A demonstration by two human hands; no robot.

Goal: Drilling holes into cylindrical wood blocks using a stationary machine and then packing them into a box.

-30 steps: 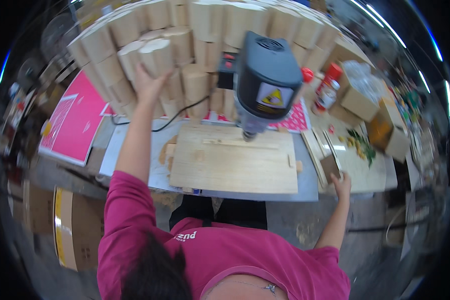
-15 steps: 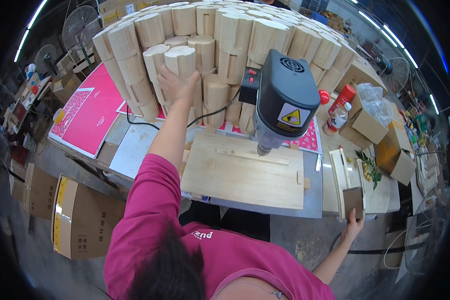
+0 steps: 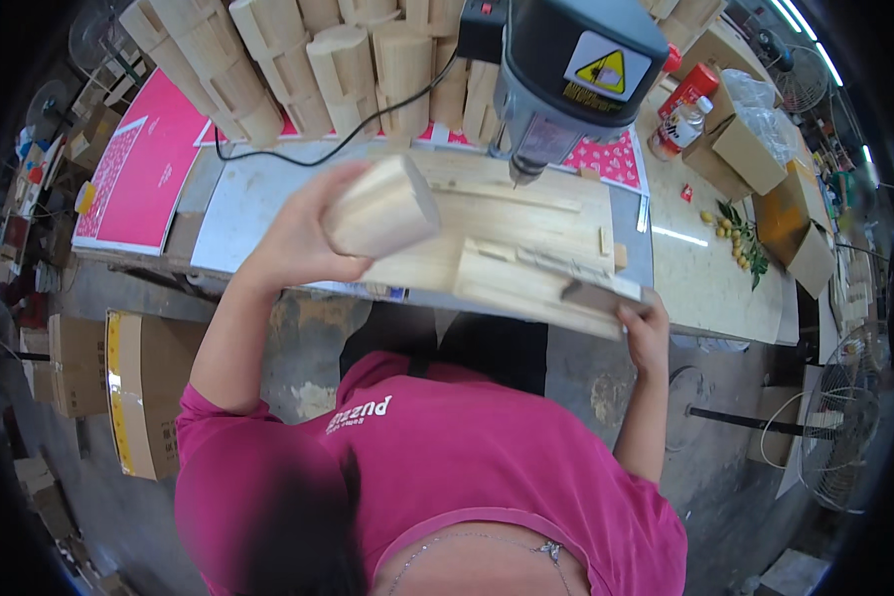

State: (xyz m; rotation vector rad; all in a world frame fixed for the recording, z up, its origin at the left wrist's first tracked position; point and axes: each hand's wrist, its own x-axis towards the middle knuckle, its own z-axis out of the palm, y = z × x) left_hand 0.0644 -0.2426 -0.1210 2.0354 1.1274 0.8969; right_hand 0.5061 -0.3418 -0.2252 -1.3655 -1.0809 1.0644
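Showing pale, matt, bare wood on the rounded block (image 3: 382,209) and flat board (image 3: 512,238). Gleaming glossy grey on the drill housing (image 3: 576,60).

Pale wooden block (image 3: 382,209), grey drill press (image 3: 576,70), pink patterned mat (image 3: 144,169), magenta shirt (image 3: 467,467).

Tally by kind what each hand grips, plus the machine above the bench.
Rounded wooden block, in left hand: 1
Long wooden board, gripped by right hand: 1
Drill press: 1
Total: 3
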